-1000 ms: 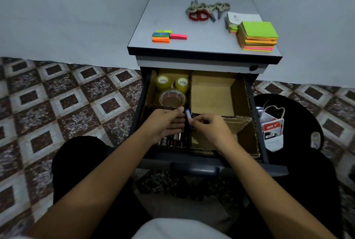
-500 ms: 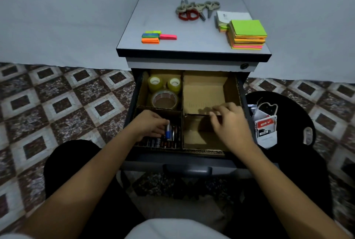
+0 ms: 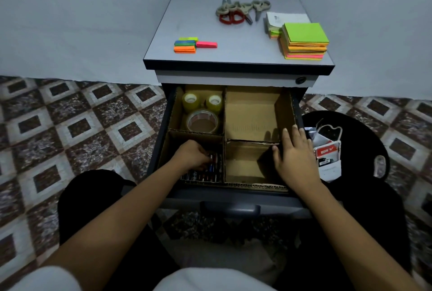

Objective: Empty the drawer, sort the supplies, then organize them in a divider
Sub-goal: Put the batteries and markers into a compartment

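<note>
The open drawer (image 3: 231, 199) holds a cardboard divider (image 3: 252, 113) with four compartments. Three tape rolls (image 3: 202, 122) lie in the back left one. Several pens or markers (image 3: 205, 175) fill the front left one, where my left hand (image 3: 192, 155) curls its fingers round some of them. My right hand (image 3: 295, 152) lies with straight fingers over the drawer's right wall, its thumb inside the front right compartment. On the cabinet top (image 3: 236, 31) sit scissors (image 3: 240, 10), narrow sticky flags (image 3: 194, 45) and stacked sticky notes (image 3: 304, 40).
A black stool or bag (image 3: 364, 141) with small packets (image 3: 327, 155) stands right of the drawer. Patterned floor tiles (image 3: 81, 127) spread to the left. My knees in dark trousers flank the drawer front.
My left hand has settled lower into the front left compartment with the pens. My right hand moved right, from the divider's middle to the drawer's right wall.
</note>
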The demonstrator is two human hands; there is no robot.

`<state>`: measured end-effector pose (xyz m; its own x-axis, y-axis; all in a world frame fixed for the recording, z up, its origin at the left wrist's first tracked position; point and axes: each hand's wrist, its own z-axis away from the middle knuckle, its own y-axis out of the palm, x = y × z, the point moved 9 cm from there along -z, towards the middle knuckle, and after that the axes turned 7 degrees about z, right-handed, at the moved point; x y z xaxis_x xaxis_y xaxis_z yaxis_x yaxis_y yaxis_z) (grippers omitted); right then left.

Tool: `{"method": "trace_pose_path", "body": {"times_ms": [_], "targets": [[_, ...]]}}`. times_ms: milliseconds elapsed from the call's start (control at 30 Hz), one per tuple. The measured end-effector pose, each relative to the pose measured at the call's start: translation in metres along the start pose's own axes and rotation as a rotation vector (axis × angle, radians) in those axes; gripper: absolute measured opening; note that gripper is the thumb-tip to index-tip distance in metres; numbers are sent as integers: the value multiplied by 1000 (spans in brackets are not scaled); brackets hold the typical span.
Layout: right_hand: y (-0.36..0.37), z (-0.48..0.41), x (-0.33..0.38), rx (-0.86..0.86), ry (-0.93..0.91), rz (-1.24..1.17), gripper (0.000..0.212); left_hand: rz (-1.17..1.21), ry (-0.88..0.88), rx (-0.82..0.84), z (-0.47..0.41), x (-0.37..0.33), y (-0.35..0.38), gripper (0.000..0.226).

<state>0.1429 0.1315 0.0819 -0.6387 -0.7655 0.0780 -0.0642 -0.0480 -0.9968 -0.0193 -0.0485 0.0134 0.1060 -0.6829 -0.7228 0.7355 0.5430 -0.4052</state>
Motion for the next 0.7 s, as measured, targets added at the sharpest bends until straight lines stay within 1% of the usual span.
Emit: {"method": "trace_pose_path", "body": {"times_ms": [200, 367, 500, 700], "targets": [[0, -1, 1, -3, 0, 8, 57, 11, 4, -19, -2, 1, 0, 12], [-1, 0, 0, -4, 2, 8, 57, -27, 32, -15, -2, -2, -1, 16], [-2, 1, 0, -2, 3, -26, 56, -122, 113, -44, 6, -10, -8, 17], [-21, -1, 5, -64, -4, -170, 47, -231, 290, -63, 34, -46, -23, 21]]}}
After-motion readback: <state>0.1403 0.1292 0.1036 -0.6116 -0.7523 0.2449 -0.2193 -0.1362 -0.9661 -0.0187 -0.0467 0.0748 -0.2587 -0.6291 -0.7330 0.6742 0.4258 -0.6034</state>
